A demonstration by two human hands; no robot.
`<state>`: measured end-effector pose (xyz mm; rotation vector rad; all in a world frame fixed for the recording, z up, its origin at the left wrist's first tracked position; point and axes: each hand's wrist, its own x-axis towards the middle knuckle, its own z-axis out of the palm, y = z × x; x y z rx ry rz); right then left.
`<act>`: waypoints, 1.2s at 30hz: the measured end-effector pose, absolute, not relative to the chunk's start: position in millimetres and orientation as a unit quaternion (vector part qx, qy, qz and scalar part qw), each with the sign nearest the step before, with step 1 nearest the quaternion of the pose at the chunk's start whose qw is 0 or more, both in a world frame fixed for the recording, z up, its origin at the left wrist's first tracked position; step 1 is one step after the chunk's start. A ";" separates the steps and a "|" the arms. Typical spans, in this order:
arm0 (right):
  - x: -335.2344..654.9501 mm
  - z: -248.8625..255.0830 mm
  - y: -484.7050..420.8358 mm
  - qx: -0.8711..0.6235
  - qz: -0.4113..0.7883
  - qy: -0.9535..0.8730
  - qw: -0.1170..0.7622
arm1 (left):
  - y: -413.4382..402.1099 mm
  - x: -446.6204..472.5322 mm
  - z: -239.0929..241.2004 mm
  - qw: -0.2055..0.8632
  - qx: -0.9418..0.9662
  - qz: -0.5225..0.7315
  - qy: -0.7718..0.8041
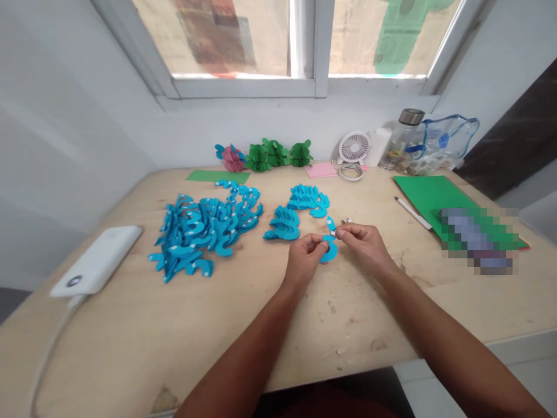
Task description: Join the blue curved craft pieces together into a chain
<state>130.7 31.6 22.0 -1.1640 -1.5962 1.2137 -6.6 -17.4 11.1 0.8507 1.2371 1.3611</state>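
Observation:
A curved blue paper cutout [331,253] is held just above the wooden table between my two hands. My left hand [304,255] pinches its left side between thumb and fingers. On the other side, the fingertips of my right hand [363,242] are pinched together at its upper end, beside a small white square [333,233]. Two fanned groups of similar cutouts lie beyond my hands, a nearer stack [285,223] and a farther stack [308,198]. To the left spreads a large heap of blue cutouts [204,223], many bearing white squares.
Along the wall stand green paper figures [276,153], a pink-and-blue one [232,158], a small fan [354,148] and a bottle [402,139]. A tape roll [350,172] lies before the fan. Green sheets [448,203] and a pen [412,213] are right; a power bank [98,260] is left.

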 end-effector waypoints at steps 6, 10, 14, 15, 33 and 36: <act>131.0 22.1 31.1 -0.449 0.484 -0.640 0.393 | -17.3 -6.9 7.2 0.549 0.366 0.555 0.506; 130.6 24.5 30.1 -0.443 0.490 -0.645 0.384 | -16.3 -7.3 5.8 0.547 0.362 0.559 0.507; 129.5 26.3 29.1 -0.451 0.494 -0.636 0.385 | -15.8 -7.8 6.9 0.541 0.361 0.563 0.509; 129.2 26.4 29.0 -0.459 0.490 -0.632 0.387 | -15.8 -7.8 7.3 0.543 0.362 0.561 0.509; 128.7 24.0 30.9 -0.422 0.434 -0.717 0.346 | -16.3 -8.9 10.9 0.475 0.399 0.564 0.546; 128.6 22.6 31.7 -0.426 0.406 -0.735 0.338 | -17.9 -8.7 13.0 0.441 0.432 0.554 0.558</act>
